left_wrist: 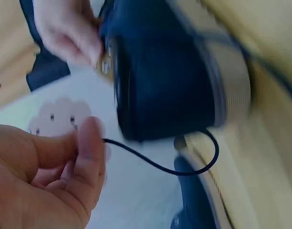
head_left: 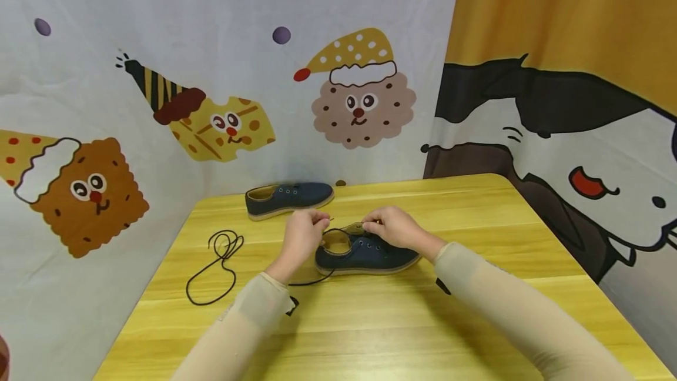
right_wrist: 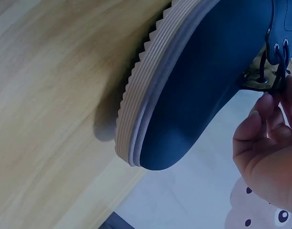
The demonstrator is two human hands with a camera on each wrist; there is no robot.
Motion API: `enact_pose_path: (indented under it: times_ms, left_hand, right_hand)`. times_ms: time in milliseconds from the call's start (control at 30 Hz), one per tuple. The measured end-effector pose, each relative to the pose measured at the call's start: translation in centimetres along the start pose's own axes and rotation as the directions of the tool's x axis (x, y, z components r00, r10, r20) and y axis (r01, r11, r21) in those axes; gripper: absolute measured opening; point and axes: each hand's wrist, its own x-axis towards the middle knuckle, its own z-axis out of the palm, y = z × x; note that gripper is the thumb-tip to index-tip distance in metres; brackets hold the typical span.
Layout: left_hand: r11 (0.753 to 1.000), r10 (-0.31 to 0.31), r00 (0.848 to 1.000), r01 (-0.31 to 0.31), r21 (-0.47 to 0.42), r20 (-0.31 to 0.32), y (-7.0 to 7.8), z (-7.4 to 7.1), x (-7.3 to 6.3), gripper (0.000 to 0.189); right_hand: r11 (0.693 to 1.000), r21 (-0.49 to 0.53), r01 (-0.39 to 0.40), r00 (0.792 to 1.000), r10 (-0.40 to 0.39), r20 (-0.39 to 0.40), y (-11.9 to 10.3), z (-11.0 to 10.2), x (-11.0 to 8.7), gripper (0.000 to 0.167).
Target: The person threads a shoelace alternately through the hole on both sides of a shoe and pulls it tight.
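Note:
A dark blue lace-up shoe (head_left: 378, 258) with a pale sole stands on the table, toe to the right. My left hand (head_left: 300, 241) is raised by its heel end, thumb and finger pinching one end of a black shoelace (left_wrist: 165, 168). From there the lace curves over the shoe opening; another stretch trails off the near side onto the table. At the lacing area, my right hand (head_left: 398, 229) pinches the far eyelet flap (left_wrist: 106, 67) with its fingertips. Black lace passes through some eyelets (right_wrist: 286, 44) close to those fingers. Exactly how it is threaded under the fingertips is hidden.
Behind, near the table's back edge, lies the matching shoe (head_left: 304, 197), without visible laces. A loose black shoelace (head_left: 203, 303) lies looped to the left on the wooden table (head_left: 338, 334). A printed cloth (head_left: 233, 28) hangs behind the table.

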Motion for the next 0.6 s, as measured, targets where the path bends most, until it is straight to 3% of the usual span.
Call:
enact_pose_path:
  times_ms: [167, 300, 467, 600]
  left_hand:
    - [0.999, -0.004, 0.998, 0.006, -0.037, 0.055, 0.8, 3.3, -0.7, 0.013]
    - [0.999, 0.012, 1.000, -0.013, 0.044, 0.008, 1.0, 5.3, -0.8, 0.022]
    - [0.992, 0.066, 0.994, -0.057, 0.111, -0.082, 1.1, 6.6, -0.7, 0.024]
    - [0.991, 0.075, 0.994, -0.066, 0.119, -0.076, 1.2, 6.9, -0.6, 0.024]
  right_hand:
    - [1.000, 0.015, -0.007, 1.000, 0.007, 0.000, 0.3, 0.1, 0.3, 0.021]
    - [0.999, 0.034, -0.009, 1.000, 0.009, -0.003, 0.3, 0.2, 0.2, 0.019]
    - [0.999, 0.050, -0.015, 1.000, 0.015, 0.005, 0.3, 0.1, 0.0, 0.019]
    - [0.999, 0.051, -0.020, 1.000, 0.020, 0.004, 0.2, 0.0, 0.0, 0.019]
